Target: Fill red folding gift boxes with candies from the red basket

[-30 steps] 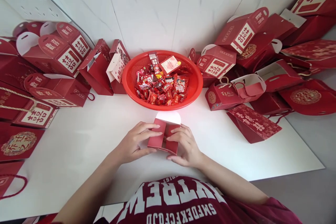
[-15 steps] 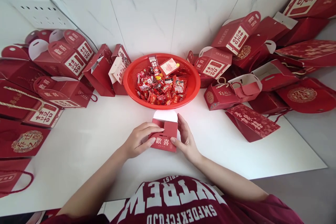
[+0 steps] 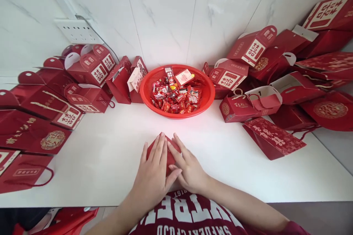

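Note:
A small red gift box (image 3: 170,159) is on the white table close to my body, turned at an angle and mostly covered by my hands. My left hand (image 3: 154,167) rests on its left side, fingers stretched out and lying flat, the thumb pointing right. Over the right side lies my right hand (image 3: 190,165), its fingers also extended and slightly spread, touching the box. The left thumb reaches across to the right hand. The box's printed face and its flap are hidden. Beyond it stands a red plastic basket (image 3: 178,114) filled with wrapped candies (image 3: 173,104).
Several red gift boxes (image 3: 91,64) and bags with rope handles (image 3: 33,172) crowd the left side. More red boxes (image 3: 234,75) are stacked on the right. A white power strip (image 3: 77,31) with a cable is on the tiled wall. The white table's (image 3: 110,191) front edge runs below.
The box has come nearer to my body and turned; its white flap no longer shows. Both hands have gone from holding its sides to lying flat over it. The view has shifted left.

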The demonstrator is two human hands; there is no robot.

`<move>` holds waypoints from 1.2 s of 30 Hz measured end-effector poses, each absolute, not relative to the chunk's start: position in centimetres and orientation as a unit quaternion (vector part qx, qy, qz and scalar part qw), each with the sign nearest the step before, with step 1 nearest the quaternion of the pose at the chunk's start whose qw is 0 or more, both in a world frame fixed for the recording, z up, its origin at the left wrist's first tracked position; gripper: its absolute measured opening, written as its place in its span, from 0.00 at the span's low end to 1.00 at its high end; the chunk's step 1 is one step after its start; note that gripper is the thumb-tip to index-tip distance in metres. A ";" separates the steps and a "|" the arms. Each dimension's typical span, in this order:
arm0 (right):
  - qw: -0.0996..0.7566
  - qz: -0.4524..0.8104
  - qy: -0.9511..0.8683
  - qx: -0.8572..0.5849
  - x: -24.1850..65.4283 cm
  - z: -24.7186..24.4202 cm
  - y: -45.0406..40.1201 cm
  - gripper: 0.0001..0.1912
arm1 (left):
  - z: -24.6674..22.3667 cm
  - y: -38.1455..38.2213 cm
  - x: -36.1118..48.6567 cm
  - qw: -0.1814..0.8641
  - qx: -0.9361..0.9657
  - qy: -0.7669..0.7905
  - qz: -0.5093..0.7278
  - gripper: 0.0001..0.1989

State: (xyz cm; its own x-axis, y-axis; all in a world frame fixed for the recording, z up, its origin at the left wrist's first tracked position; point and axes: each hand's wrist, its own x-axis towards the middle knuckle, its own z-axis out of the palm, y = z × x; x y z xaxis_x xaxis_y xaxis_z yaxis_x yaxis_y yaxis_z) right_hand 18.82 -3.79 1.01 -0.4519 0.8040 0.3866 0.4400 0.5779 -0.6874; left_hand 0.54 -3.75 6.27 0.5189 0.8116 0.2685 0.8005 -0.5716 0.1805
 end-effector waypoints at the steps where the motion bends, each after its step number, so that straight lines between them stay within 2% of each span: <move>1: 0.356 0.273 -0.815 -0.368 18.7 1.1 -3.8 0.37 | 5.9 -4.1 0.7 0.013 0.866 0.475 0.155 0.44; 3: 0.349 0.324 -0.808 -0.347 18.6 0.9 -3.9 0.36 | 5.6 -4.1 0.0 0.008 0.863 0.488 0.130 0.42; 6: 0.346 0.403 -0.774 -0.346 19.2 0.3 -4.1 0.32 | 6.2 -3.3 -2.9 0.011 0.853 0.516 0.069 0.30; 10: 0.368 0.435 -0.731 -0.375 19.7 -0.6 -4.1 0.29 | 7.4 -2.3 -6.5 0.008 0.794 0.607 0.026 0.30; 12: 0.372 0.429 -0.726 -0.388 19.7 -0.8 -3.9 0.29 | 7.4 -1.8 -7.1 0.000 0.762 0.646 0.039 0.26; 16: 0.373 0.414 -0.726 -0.402 19.8 -0.8 -3.5 0.30 | 5.9 -0.2 -6.8 -0.064 0.717 0.681 0.130 0.27; 20: 0.369 0.398 -0.731 -0.414 20.0 -0.9 -3.3 0.30 | 4.4 1.7 -8.2 -0.075 0.720 0.662 0.196 0.23; 26: 0.344 0.403 -0.725 -0.440 20.1 -0.5 -3.4 0.29 | 4.3 3.0 -11.7 -0.067 0.732 0.652 0.185 0.23; 32: 0.329 0.398 -0.724 -0.457 20.3 -0.1 -3.3 0.28 | 5.3 2.7 -12.2 -0.108 0.754 0.632 0.144 0.27; 36: 0.322 0.402 -0.723 -0.461 20.4 -0.1 -3.4 0.27 | 5.9 2.6 -12.5 -0.094 0.773 0.618 0.110 0.29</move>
State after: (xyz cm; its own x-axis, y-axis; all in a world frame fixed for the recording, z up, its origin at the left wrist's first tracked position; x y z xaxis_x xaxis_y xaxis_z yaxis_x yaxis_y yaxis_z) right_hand 20.35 -3.40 -0.08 -0.3683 0.9248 0.0956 0.4071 0.2528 -0.8777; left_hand -12.51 2.62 5.88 0.2123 0.9345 0.2859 0.9757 -0.2188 -0.0093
